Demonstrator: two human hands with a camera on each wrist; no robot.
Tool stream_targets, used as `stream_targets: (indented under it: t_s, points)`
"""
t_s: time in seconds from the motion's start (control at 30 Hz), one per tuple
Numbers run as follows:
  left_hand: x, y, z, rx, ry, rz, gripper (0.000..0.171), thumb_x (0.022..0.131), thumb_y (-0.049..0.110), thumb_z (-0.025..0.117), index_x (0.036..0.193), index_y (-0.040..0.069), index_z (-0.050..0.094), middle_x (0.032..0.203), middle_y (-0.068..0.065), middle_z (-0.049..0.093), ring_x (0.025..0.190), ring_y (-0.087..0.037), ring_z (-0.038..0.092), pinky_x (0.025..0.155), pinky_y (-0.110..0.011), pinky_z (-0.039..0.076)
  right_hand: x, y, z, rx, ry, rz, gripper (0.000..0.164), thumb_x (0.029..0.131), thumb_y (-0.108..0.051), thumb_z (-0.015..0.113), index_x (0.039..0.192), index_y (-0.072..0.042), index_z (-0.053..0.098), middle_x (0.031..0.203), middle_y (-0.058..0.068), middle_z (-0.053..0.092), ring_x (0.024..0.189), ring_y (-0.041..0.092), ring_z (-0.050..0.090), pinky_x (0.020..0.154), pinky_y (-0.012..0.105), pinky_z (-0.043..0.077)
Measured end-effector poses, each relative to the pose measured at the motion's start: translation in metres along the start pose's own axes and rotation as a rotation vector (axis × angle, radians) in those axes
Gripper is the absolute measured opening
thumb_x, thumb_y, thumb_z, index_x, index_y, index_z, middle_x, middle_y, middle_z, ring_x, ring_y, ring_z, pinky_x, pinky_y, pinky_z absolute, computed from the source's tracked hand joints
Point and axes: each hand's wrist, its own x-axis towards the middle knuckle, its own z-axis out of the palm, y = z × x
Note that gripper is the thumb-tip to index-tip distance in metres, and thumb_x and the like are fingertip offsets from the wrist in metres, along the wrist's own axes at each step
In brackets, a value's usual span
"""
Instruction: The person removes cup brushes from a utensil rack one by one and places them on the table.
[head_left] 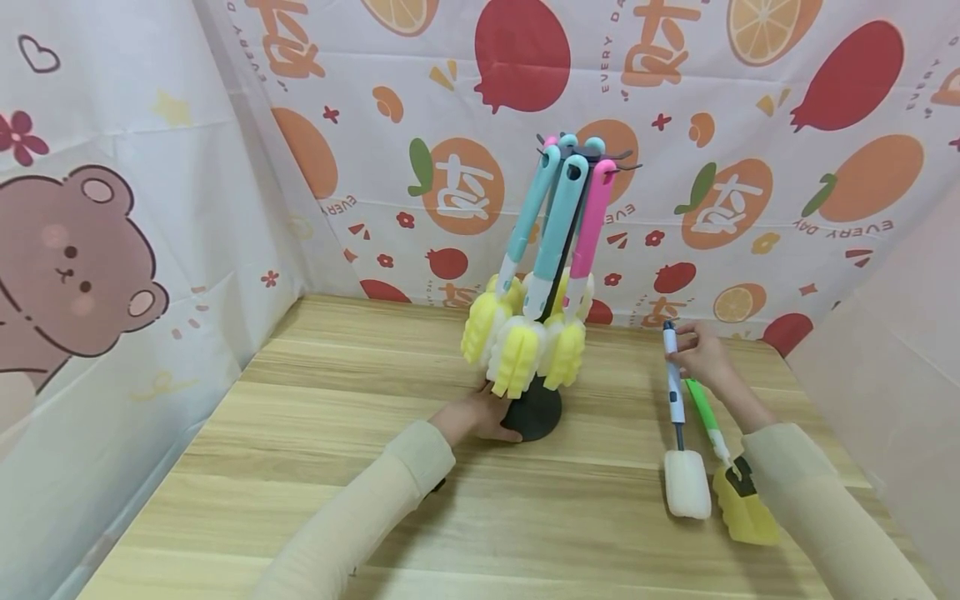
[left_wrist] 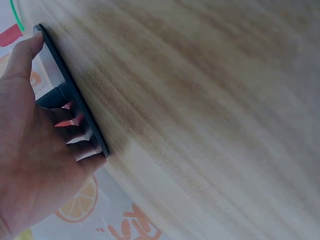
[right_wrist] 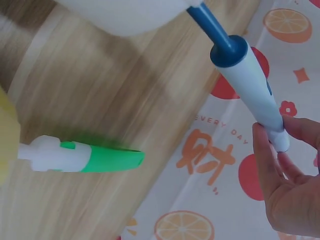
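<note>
Pinching white brush (head_left: 677,408), right hand (head_left: 703,354), backdrop (head_left: 592,62) reading "EVERY DAY"

A: Hidden in head view?
B: Tiny blk thing (head_left: 438,485), mostly behind L cream fabric sleeve (head_left: 352,517); can't ID. Rnd blk stand base (head_left: 543,412), part-covered by L hand (head_left: 483,415).
A: R wrist view?
B: White rounded sponge head (right_wrist: 125,15) cut by top edge, yellow sponge head (right_wrist: 7,140) by L edge.

Stand (head_left: 542,412) on table (head_left: 322,392) — hung brushes (head_left: 555,237) around it, two separate brushes (head_left: 687,485) at right, cloth (head_left: 675,150) behind
</note>
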Motion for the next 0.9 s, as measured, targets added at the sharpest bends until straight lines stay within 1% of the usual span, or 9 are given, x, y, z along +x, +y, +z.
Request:
stream_targets:
  t_s: [0.13, 0.23, 0.4, 0.53, 0.7, 0.9]
  points:
    - [0.0, 0.0, 0.001, 0.012, 0.005, 0.0, 0.093, 0.085, 0.057, 0.055, 0.147, 0.005, 0.01, 0.151, -0.012, 0.012, 0.137, -0.029, 0.003, 0.108, -0.04, 0.011, 0.0, 0.003, 0.002, -0.042, -0.032, 0.022, 0.045, 0.085, 0.004, 0.059, 0.123, 0.012, 0.036, 0.101, 0.031, 0.052, 0.074, 0.027, 0.059, 0.063, 0.037, 0.054]
    - [0.0, 0.001, 0.001, 0.012, 0.004, -0.002, 0.093, 0.085, 0.057, 0.055, 0.147, 0.004, 0.009, 0.151, -0.012, 0.012, 0.137, -0.029, 0.003, 0.108, -0.039, 0.01, 0.002, 0.007, 0.004, -0.072, -0.061, 0.042, 0.048, 0.085, 0.002, 0.06, 0.125, 0.012, 0.035, 0.102, 0.031, 0.051, 0.073, 0.027, 0.06, 0.064, 0.039, 0.054]
    - [0.0, 0.0, 0.001, 0.011, 0.01, 0.002, 0.093, 0.085, 0.056, 0.055, 0.147, 0.003, 0.011, 0.15, -0.013, 0.013, 0.137, -0.029, 0.004, 0.108, -0.04, 0.01, 0.006, 0.013, 0.007, -0.098, -0.089, 0.062, 0.051, 0.084, 0.003, 0.06, 0.126, 0.013, 0.033, 0.1, 0.031, 0.05, 0.072, 0.028, 0.06, 0.065, 0.04, 0.054]
    - [0.001, -0.001, 0.002, 0.017, 0.013, 0.005, 0.093, 0.085, 0.056, 0.055, 0.147, 0.003, 0.012, 0.15, -0.013, 0.012, 0.137, -0.029, 0.003, 0.108, -0.041, 0.011, 0.01, 0.018, 0.008, -0.141, -0.114, 0.09, 0.052, 0.084, 0.004, 0.059, 0.126, 0.015, 0.031, 0.1, 0.033, 0.048, 0.072, 0.03, 0.06, 0.066, 0.042, 0.053]
    - [0.001, -0.001, 0.002, 0.027, 0.013, 0.005, 0.093, 0.085, 0.056, 0.055, 0.147, 0.003, 0.011, 0.15, -0.012, 0.013, 0.137, -0.029, 0.004, 0.108, -0.041, 0.011, 0.014, 0.025, 0.01, -0.204, -0.137, 0.112, 0.049, 0.083, 0.005, 0.059, 0.122, 0.014, 0.031, 0.101, 0.035, 0.048, 0.072, 0.031, 0.059, 0.066, 0.041, 0.053]
    - [0.001, 0.0, 0.002, 0.041, 0.004, -0.001, 0.092, 0.084, 0.058, 0.054, 0.147, 0.004, 0.013, 0.151, -0.01, 0.014, 0.137, -0.028, 0.005, 0.108, -0.039, 0.013, 0.016, 0.032, 0.013, -0.224, -0.154, 0.114, 0.046, 0.082, 0.008, 0.059, 0.119, 0.015, 0.033, 0.098, 0.036, 0.049, 0.072, 0.033, 0.06, 0.063, 0.04, 0.054]
